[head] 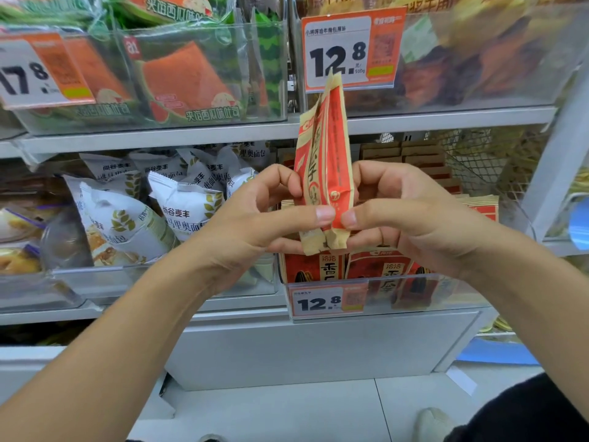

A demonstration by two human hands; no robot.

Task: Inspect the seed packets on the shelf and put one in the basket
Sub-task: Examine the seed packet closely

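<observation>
Both hands hold one seed packet upright in front of the shelf.

The left hand [255,215] and right hand [408,215] pinch the red-and-tan seed packet [325,173] near its lower end, thumbs meeting on its near edge, fingers curled behind (it stands edge-on to the camera). Below it, more seed packets [373,272] stand in a clear bin with a 12.8 price tag [325,303]; white bread bags [188,212] fill the bin to the left.

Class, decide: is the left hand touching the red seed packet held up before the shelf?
Touching. The head view shows the left hand pinching the red seed packet near its lower end, thumb on its face.
</observation>
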